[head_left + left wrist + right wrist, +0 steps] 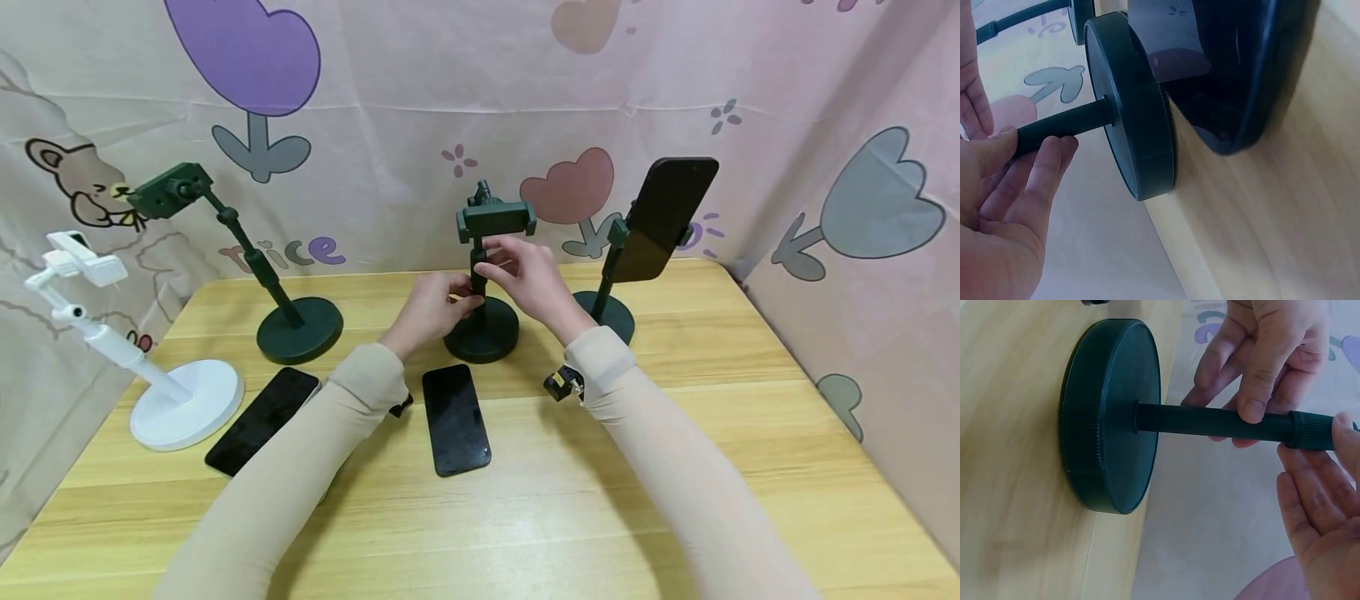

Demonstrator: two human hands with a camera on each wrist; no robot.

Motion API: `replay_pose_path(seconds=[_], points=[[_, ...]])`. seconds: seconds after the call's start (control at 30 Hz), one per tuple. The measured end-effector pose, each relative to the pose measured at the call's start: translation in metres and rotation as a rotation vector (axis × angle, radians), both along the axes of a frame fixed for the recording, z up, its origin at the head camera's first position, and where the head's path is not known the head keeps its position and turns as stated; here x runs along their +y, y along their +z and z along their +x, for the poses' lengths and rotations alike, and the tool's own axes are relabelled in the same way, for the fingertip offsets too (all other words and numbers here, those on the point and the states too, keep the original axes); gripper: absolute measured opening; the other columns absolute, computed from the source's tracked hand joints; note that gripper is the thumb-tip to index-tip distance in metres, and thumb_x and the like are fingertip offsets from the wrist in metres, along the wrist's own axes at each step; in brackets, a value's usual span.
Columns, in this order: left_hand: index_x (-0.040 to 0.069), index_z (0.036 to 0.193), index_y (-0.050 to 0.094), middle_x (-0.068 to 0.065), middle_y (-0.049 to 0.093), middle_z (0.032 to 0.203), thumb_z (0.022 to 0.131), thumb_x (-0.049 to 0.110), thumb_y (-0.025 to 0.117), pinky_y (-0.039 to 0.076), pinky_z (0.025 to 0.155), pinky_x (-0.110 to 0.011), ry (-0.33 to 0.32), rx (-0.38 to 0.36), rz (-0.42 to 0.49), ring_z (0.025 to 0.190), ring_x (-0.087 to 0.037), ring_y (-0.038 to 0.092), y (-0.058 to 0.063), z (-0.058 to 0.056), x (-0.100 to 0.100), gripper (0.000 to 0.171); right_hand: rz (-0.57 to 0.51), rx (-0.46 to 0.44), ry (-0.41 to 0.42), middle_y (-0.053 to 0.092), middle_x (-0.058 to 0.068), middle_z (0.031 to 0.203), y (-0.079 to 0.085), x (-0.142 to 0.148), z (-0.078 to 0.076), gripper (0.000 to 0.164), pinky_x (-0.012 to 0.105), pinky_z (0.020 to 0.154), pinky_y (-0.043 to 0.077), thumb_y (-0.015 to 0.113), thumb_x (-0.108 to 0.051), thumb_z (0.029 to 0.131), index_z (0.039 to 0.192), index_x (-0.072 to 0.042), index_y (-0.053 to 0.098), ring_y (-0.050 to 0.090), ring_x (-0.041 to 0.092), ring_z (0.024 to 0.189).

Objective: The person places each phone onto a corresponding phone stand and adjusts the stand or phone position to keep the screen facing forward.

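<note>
A dark green phone stand [483, 333] stands upright at the middle back of the table, its clamp [497, 219] holding no phone. My left hand [433, 307] pinches the stand's pole [1063, 125] between thumb and fingers, a little above the round base [1141, 112]. Higher up, the thumb and fingers of my right hand [531, 279] grip the ribbed collar [1313, 431] at the top of that pole. In front of the base lies a black smartphone [456, 421], flat on the tabletop.
To the right, another green stand [615, 315] holds a dark phone [667, 217]. A green stand [300, 329] and a white one [187, 404] lean leftward at the left. Another black phone [262, 421] lies beside my left sleeve. A patterned cloth [405, 67] hangs behind the table.
</note>
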State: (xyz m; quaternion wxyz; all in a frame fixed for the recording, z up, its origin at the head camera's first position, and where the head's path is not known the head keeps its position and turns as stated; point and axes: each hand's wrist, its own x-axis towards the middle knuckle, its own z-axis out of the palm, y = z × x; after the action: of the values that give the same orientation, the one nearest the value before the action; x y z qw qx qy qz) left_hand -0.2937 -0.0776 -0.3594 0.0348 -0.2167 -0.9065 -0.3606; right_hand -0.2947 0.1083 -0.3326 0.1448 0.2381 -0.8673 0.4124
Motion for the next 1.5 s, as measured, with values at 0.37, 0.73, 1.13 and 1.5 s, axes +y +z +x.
replay_pose_path(seconds=[0.37, 0.73, 1.13, 1.5], points=[[0.014, 0.101, 0.073, 0.004, 0.069, 0.095, 0.09, 0.019, 0.069, 0.055, 0.075, -0.026, -0.054, 0.033, -0.013, 0.089, -0.01, 0.062, -0.001, 0.014, 0.004, 0.013, 0.013, -0.037, -0.006, 0.067, -0.005, 0.1, 0.001, 0.008, 0.019, 0.042, 0.023, 0.079, 0.053, 0.066, -0.034, 0.09, 0.127, -0.014, 0.062, 0.065, 0.004, 0.084], [0.015, 0.102, 0.073, 0.006, 0.069, 0.095, 0.09, 0.021, 0.069, 0.054, 0.077, -0.027, -0.068, 0.024, -0.013, 0.089, -0.008, 0.061, 0.0, 0.025, 0.006, 0.015, 0.008, -0.021, 0.001, 0.067, -0.005, 0.097, 0.001, 0.011, 0.032, 0.041, 0.022, 0.077, 0.053, 0.067, -0.032, 0.089, 0.125, -0.012, 0.063, 0.064, 0.003, 0.08], [0.014, 0.1, 0.074, 0.007, 0.069, 0.093, 0.089, 0.021, 0.07, 0.055, 0.074, -0.026, -0.088, 0.042, 0.008, 0.088, -0.007, 0.062, -0.001, 0.029, 0.006, 0.013, 0.006, -0.006, -0.008, 0.068, -0.006, 0.096, 0.0, 0.012, 0.036, 0.039, 0.021, 0.074, 0.054, 0.068, -0.031, 0.089, 0.122, -0.012, 0.064, 0.064, 0.001, 0.079], [0.015, 0.099, 0.074, 0.008, 0.069, 0.092, 0.088, 0.023, 0.07, 0.055, 0.075, -0.026, -0.074, 0.039, -0.008, 0.086, -0.007, 0.063, -0.001, 0.027, 0.007, 0.014, -0.005, 0.01, -0.003, 0.067, -0.007, 0.098, -0.001, 0.012, 0.037, 0.039, 0.018, 0.074, 0.053, 0.068, -0.031, 0.088, 0.123, -0.012, 0.064, 0.064, -0.001, 0.081]])
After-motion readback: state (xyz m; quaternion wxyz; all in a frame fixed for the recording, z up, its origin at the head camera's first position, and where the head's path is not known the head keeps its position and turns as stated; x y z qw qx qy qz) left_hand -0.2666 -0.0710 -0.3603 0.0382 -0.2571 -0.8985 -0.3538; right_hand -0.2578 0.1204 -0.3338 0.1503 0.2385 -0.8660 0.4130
